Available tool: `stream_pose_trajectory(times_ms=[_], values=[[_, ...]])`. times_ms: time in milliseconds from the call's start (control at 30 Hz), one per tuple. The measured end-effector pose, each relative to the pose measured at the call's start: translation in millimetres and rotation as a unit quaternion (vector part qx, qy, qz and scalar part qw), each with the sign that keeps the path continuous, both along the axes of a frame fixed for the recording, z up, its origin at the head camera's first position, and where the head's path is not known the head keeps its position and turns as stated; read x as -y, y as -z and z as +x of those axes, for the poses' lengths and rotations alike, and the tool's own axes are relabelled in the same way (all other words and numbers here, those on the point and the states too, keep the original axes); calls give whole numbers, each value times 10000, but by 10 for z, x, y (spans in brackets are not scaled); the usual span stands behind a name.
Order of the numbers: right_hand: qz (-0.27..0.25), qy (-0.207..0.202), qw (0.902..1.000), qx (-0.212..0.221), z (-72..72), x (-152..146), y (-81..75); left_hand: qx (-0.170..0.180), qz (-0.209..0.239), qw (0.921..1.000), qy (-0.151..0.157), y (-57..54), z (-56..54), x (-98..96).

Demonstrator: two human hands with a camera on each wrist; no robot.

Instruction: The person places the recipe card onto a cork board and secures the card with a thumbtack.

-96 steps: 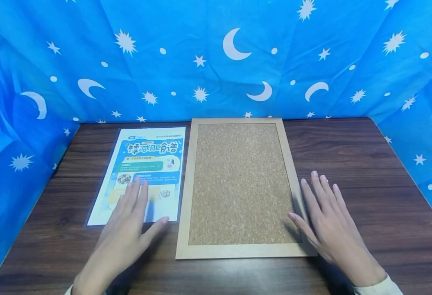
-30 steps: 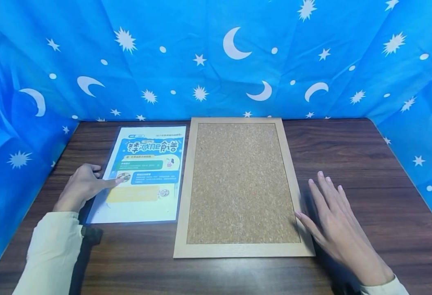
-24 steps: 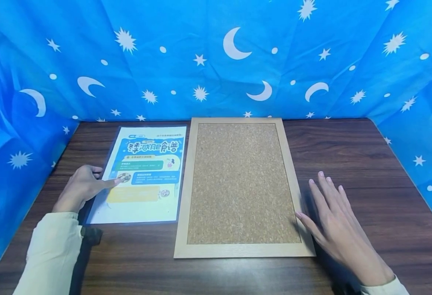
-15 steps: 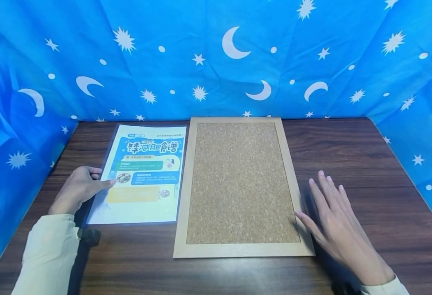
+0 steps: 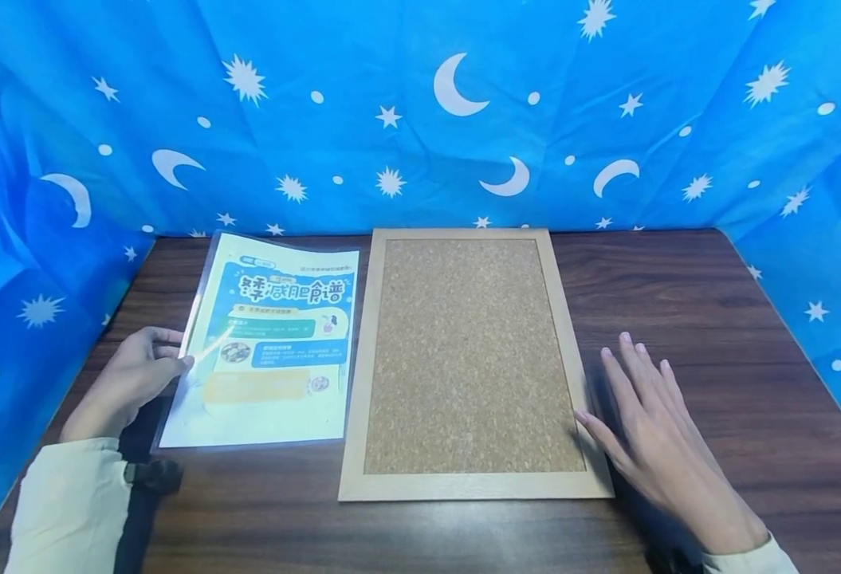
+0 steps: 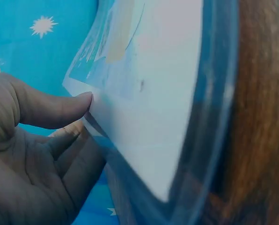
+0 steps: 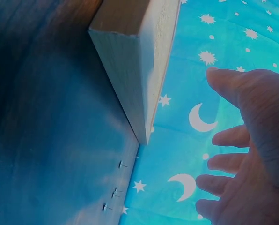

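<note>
At my far left, blue cloth [image 5: 391, 80] with white moons and stars hangs beside the left hand and runs on behind both hands. A pale sleeve [image 5: 68, 510] covers the left wrist, with a black strap [image 5: 153, 477] peeping out on its inner side.

The left hand [image 5: 127, 376] pinches the left edge of a glossy, clear-edged sheet [image 5: 269, 351], thumb on the printed face and fingers behind. The sheet lies just right of that hand, its held side lifted off the bench [image 5: 269, 518] and bowing a little; I can't tell whether its right edge touches the wood. Glare streaks the face near the thumb. The print is blue, green and yellow, with a bold headline in Chinese characters towards the end away from me.

Right of the sheet, between the two hands, a cork board [image 5: 470, 359] in a pale wooden frame lies flat on the bench, well apart from the left hand.

Just past the board's right rail, the right hand [image 5: 660, 438] holds nothing, its fingers straight and thumb spread towards the frame. The right wrist view shows a gap between it and the board. Near this hand, right of the board, three tiny pin-like bits [image 7: 115, 192] sit on the bench, too small to make out better. A pale cuff [image 5: 750, 558] ends the right wrist.
</note>
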State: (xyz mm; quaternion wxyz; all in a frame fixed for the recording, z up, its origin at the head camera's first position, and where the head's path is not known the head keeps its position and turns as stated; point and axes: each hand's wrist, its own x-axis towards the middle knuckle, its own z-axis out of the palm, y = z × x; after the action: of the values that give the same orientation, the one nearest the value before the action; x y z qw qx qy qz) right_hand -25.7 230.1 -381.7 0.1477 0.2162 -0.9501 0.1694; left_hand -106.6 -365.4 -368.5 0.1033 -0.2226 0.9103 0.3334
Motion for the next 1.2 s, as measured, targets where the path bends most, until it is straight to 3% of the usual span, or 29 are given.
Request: stream_pose_trajectory(times_ms=[300,400,533,633,900,1067,1200], values=[[-16,-59,9999,-96,-3,-3,15,-585,435,9970,243,-163,202,108],[-31,-139,9997,-220,-11,-2,21,-716,468,9963,130,-233,282,127],[-10,-233,9991,-364,-32,4,28,-949,708,9926,-251,-325,339,123],[7,-257,9990,-360,-52,12,22,-1196,934,9873,-475,-382,344,94],[16,-300,9993,-212,-107,44,-40,-1524,1065,9805,-644,-522,301,20],[1,-457,9984,-342,-149,83,-77,-1620,1530,9733,-547,-554,283,-97],[-27,-550,9980,-315,-181,128,-112,-1509,1601,9747,-395,-582,262,-272]])
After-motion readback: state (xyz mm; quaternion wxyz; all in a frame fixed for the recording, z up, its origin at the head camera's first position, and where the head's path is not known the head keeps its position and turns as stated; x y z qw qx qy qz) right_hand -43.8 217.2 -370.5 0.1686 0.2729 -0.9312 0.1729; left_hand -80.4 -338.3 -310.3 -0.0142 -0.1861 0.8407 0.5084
